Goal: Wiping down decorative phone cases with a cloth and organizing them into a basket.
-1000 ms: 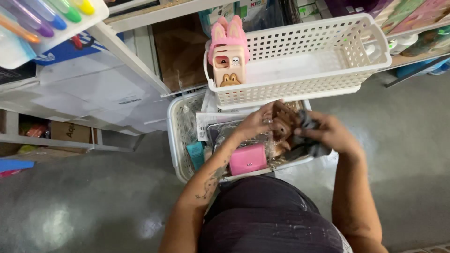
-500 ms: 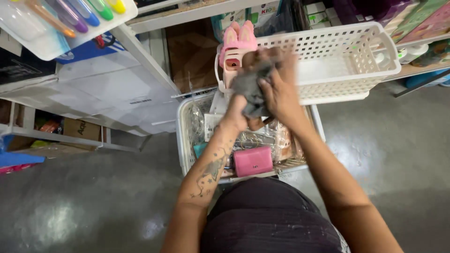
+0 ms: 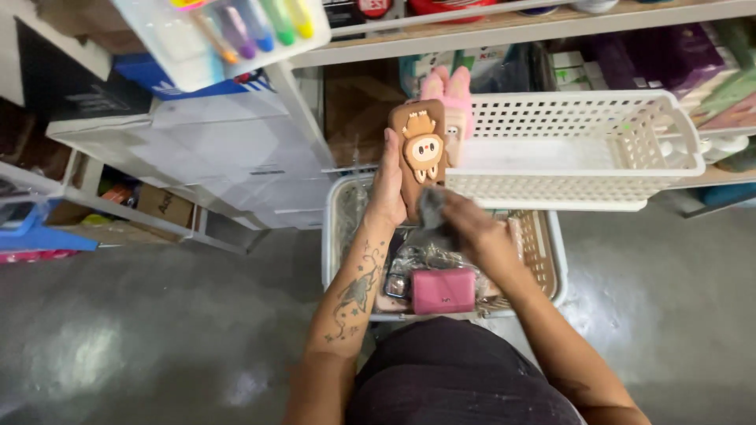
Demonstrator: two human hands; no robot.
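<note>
My left hand (image 3: 388, 189) holds a brown phone case (image 3: 420, 153) with a cartoon animal figure on it, upright in front of the white basket (image 3: 583, 157). My right hand (image 3: 468, 228) grips a grey cloth (image 3: 432, 211) pressed against the lower part of the case. Below both hands sits a clear bin (image 3: 339, 236) filled with small items, among them a pink pouch (image 3: 443, 290). A pink eared case (image 3: 453, 94) stands at the left end of the white basket, just behind the brown one.
A shelf board (image 3: 512, 24) runs above the basket. A clear pack of coloured markers (image 3: 236, 35) hangs at the upper left over stacked boxes (image 3: 197, 157). Grey concrete floor (image 3: 118, 330) lies on both sides of the bin.
Both hands rose from the bin to the front of the white basket. The brown case now stands upright in the left hand, with the cloth moved down to its lower end.
</note>
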